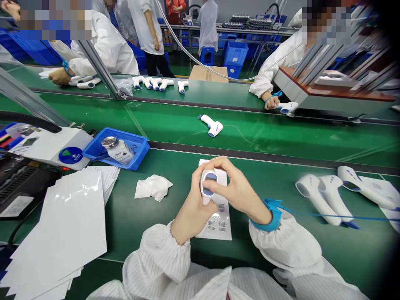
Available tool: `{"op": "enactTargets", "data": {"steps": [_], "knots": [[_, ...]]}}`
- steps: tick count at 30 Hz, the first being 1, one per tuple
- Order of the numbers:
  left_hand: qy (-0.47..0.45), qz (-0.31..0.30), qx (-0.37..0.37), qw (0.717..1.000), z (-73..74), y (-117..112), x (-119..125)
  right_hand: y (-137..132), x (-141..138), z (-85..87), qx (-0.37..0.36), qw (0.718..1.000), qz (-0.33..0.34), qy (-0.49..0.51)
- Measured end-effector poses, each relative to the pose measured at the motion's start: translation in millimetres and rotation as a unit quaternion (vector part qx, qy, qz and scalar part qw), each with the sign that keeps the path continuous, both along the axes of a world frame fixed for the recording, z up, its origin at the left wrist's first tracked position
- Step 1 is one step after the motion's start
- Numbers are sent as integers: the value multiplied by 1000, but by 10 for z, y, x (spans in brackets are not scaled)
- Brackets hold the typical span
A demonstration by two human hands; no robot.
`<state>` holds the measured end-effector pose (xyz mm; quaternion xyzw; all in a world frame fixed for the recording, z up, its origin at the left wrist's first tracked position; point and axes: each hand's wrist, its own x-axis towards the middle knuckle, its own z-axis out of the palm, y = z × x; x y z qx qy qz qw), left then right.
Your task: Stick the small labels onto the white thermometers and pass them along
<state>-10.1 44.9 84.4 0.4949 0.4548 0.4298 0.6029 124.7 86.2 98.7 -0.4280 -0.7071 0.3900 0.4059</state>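
Observation:
A white and blue infrared forehead thermometer (210,176) is held upright between my hands, its small screen facing me. My left hand (192,212) is wrapped round its handle and side. My right hand (240,187) curls its fingers over the top, with the thumb lying across the screen area; a blue wrist strap with a cord is on that wrist. Beneath my hands lies a printed white sheet (215,231), partly covered by them. To the left is a crumpled white tissue (153,187). Several more thermometers (333,193) lie at the right.
A blue tray (137,156) holds a metal-capped bottle (118,150). White papers (71,216) are stacked at left. Beyond the bench edge, one thermometer (212,126) lies on the green belt (168,125). A co-worker's hand (272,102) across the belt holds another thermometer.

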Motion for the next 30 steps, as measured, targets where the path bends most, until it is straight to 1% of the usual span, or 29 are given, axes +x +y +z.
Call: {"op": "enactTargets", "data": {"steps": [2, 5, 8, 10, 13, 17, 19, 21, 23, 25, 26, 27, 28, 29, 30], "knots": [[1, -1, 8, 1000, -3, 5, -17, -20, 23, 10, -34, 998, 54, -3], [-5, -25, -5, 1000, 12, 12, -59, -28, 93, 45, -60, 991, 121, -2], [1, -54, -8, 999, 45, 17, -100, 1, 173, 106, -101, 982, 158, 6], [1, -66, -10, 998, 67, 20, -119, 27, 206, 146, -115, 980, 161, 9], [-7, -67, -27, 997, 85, 20, -129, 53, 209, 175, -111, 982, 151, 9], [-31, -75, -77, 994, 86, -5, -107, 43, 143, 150, -78, 993, 92, 14], [-37, -71, -82, 993, 84, -24, -85, 36, 103, 122, -56, 996, 63, 13], [-39, -58, -76, 995, 86, -37, -66, 35, 76, 77, -47, 998, 24, 29], [-44, -37, -76, 995, 91, -36, -56, 28, 66, 5, -57, 995, -34, 75], [-54, 5, -80, 995, 91, -11, -53, -10, 59, -90, -92, 984, -85, 124], [-63, 34, -80, 994, 85, 11, -52, -45, 49, -142, -121, 979, -91, 133], [-74, 68, -76, 992, 73, 40, -49, -90, 32, -195, -160, 976, -76, 128], [-88, 104, -69, 988, 55, 74, -44, -139, 7, -247, -203, 971, -42, 116], [-103, 134, -62, 984, 29, 112, -37, -183, -25, -300, -243, 965, 7, 102], [-115, 149, -60, 980, -4, 153, -31, -212, -58, -354, -275, 955, 61, 90]]}}
